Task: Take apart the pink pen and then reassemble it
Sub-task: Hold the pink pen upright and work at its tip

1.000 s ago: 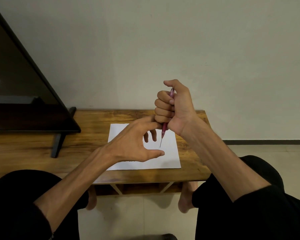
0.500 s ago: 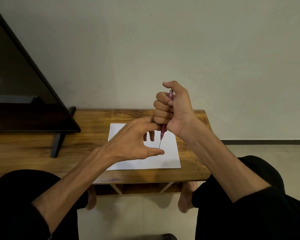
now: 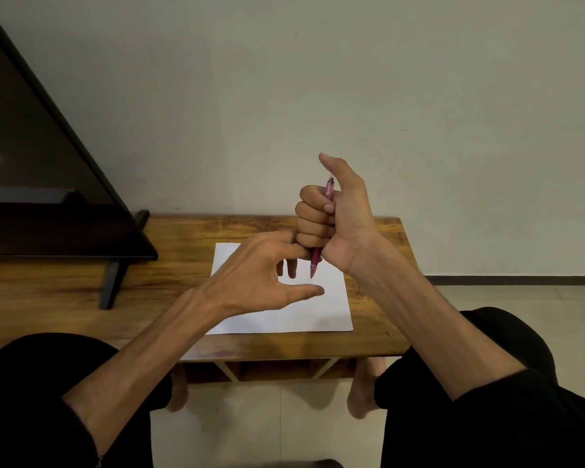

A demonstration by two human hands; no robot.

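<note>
Pink pen (image 3: 328, 192) upright in right hand (image 3: 335, 217) fist, thumb up; left hand (image 3: 260, 268) fingers spread beside tip, over white paper (image 3: 318, 309) on wooden table (image 3: 169, 265), TV (image 3: 31, 170) far left.

1. Pink pen (image 3: 328, 191): the middle of the barrel is hidden inside the closed right hand (image 3: 335, 224). Only the top end and the lower tip section show, at frame centre.
2. Pen tip: too small to tell whether a refill point protrudes.
3. Left hand (image 3: 260, 275): the index fingertip is hidden behind the right hand's curled fingers (image 3: 309, 217); contact with the pen cannot be told.
4. Sheet of paper (image 3: 328, 309): its left part is covered by the left hand and forearm.
5. Television (image 3: 31, 184), upper left: cut off by the left frame edge.
6. Tabletop (image 3: 169, 265): its left end runs out of frame; its near edge is partly hidden by the forearms.
</note>
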